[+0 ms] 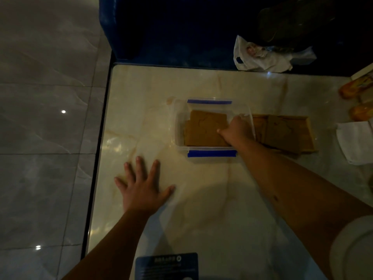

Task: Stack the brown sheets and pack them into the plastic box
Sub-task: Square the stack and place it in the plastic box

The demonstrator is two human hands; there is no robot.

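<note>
A clear plastic box [177, 122] with blue clips at its near and far sides stands on the marble counter. Brown sheets [203, 128] lie flat inside it, slightly offset from one another. My right hand [235, 130] reaches into the box at its right side, fingers down on the sheets' right edge; whether it grips one I cannot tell. More brown sheets [282, 132] lie in a shallow tray [310, 134] just right of the box. My left hand [141, 186] rests flat on the counter, fingers spread, in front and left of the box.
The marble counter [201, 199] ends at a dark edge on the left, with grey floor tiles below. A white plastic bag [262, 57] lies at the back by a blue wall. Folded white cloth [355, 140] and orange packets [355, 87] sit at far right. A dark blue card [167, 265] lies nearest me.
</note>
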